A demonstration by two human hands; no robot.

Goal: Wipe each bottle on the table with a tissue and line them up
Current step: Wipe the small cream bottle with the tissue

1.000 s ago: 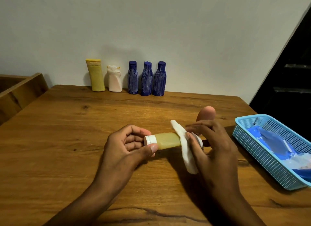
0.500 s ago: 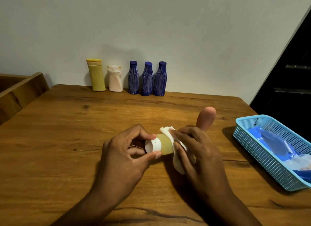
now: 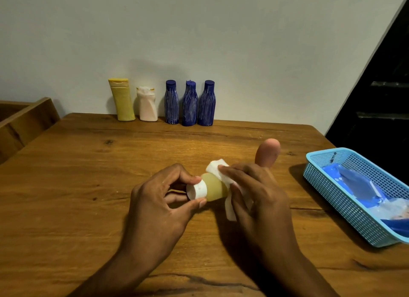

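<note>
bottle in hand: small yellowish bottle (image 3: 215,187) with white cap (image 3: 197,191), held on its side just above the table (image 3: 88,186), near centre; long axis runs left-right, cap points left and a bit toward me
left hand: my left hand (image 3: 159,208) pinches the cap between thumb and fingertips, fingers curled
right hand: my right hand (image 3: 256,199) curls round the bottle's right end with the tissue (image 3: 218,167) pressed on it
hidden: bottle base and most of the tissue under my right hand; pink rounded thing (image 3: 267,151) behind my knuckles, lower part covered, can't tell what it is
back row: yellow tube (image 3: 121,99), pale pink bottle (image 3: 147,105), three blue bottles (image 3: 190,104) upright along the wall
basket: blue basket (image 3: 332,208) at right, cut off by the frame edge, blue plastic packet (image 3: 354,181) inside
writing: none readable, labels too small
</note>
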